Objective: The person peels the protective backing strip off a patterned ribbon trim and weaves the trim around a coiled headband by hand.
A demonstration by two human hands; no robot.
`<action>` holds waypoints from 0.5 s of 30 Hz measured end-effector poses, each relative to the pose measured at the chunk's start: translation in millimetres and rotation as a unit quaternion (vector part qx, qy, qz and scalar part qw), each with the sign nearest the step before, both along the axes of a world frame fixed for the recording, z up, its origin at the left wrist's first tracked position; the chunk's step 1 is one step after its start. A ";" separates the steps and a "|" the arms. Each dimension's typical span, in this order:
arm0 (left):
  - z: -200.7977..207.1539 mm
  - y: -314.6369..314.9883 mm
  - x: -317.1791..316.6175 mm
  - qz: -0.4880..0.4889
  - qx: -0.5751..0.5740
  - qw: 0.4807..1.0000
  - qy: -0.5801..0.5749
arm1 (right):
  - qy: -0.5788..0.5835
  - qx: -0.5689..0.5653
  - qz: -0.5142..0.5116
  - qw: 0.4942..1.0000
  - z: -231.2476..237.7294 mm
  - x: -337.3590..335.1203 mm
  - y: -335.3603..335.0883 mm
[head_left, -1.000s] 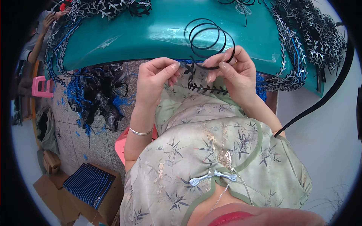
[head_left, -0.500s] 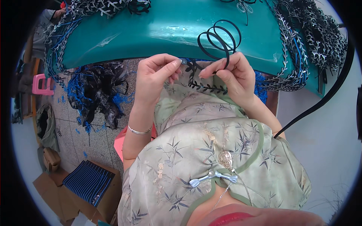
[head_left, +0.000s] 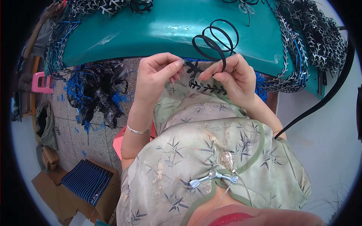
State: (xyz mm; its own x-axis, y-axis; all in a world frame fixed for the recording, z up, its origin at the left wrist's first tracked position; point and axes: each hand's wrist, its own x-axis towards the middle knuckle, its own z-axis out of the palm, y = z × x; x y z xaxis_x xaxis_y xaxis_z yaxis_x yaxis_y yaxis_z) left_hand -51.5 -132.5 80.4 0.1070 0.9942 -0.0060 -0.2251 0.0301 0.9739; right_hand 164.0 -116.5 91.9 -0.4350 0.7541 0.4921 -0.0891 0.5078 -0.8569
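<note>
In front of my lap, my left hand pinches the end of a narrow black ribbon between thumb and forefinger. My right hand grips the same ribbon a short way to the right, and its spare length curls up in loose loops above my fingers. A dark leaf-shaped trim hangs below and between the hands, crossing the ribbon near my left fingertips. How trim and ribbon join is too small to tell.
A teal table stands ahead, draped with silver-and-black leaf trims. Black plastic and blue scraps lie on the floor, left. Nearby are a pink stool and an open cardboard box with blue-striped strips. Another person is far left.
The ribbon loops have swung slightly left above my right hand. My hands stay nearly in place. At far left, the other person's arm has moved.
</note>
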 end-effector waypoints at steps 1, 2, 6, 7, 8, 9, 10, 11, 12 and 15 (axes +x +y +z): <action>0.2 0.2 -0.4 -0.002 -0.001 1.000 0.000 | 0.002 0.003 0.000 1.000 0.1 -0.4 0.4; -0.1 0.0 -0.1 -0.002 -0.001 1.000 -0.001 | 0.001 0.002 0.000 1.000 0.2 -0.2 0.5; 0.1 -1.0 1.1 -0.002 -0.003 1.000 0.000 | 0.004 0.006 0.002 1.000 -0.9 0.6 -0.3; 0.6 -1.4 1.5 -0.002 -0.001 1.000 0.001 | 0.009 0.005 0.001 1.000 -1.0 0.9 -0.9; 0.7 -1.3 1.5 -0.002 -0.002 1.000 0.000 | 0.008 0.005 0.001 1.000 -0.5 0.9 -0.7; 1.0 -1.4 1.3 -0.004 -0.002 1.000 0.003 | 0.000 0.008 0.000 1.000 0.6 1.0 -0.5; 1.1 -1.4 1.3 -0.005 -0.002 1.000 0.006 | -0.009 0.012 0.000 1.000 1.1 1.1 -0.5; 0.1 -1.2 1.1 -0.005 -0.002 1.000 0.006 | -0.009 0.012 0.000 1.000 0.8 0.7 -0.5; -1.5 -0.9 0.9 -0.005 0.002 1.000 0.001 | -0.011 0.013 -0.003 1.000 0.4 0.1 -0.7; -1.0 -1.1 1.0 -0.006 0.003 1.000 0.003 | -0.017 0.019 -0.006 1.000 0.2 0.0 -0.4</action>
State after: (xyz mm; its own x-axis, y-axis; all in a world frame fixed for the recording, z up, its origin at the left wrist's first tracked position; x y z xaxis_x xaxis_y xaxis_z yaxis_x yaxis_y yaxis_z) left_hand -50.5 -133.6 79.5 0.1185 0.9930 -0.0009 -0.2194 0.0270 0.9753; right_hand 164.0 -116.9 92.1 -0.4434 0.7400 0.5057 -0.0539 0.5412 -0.8392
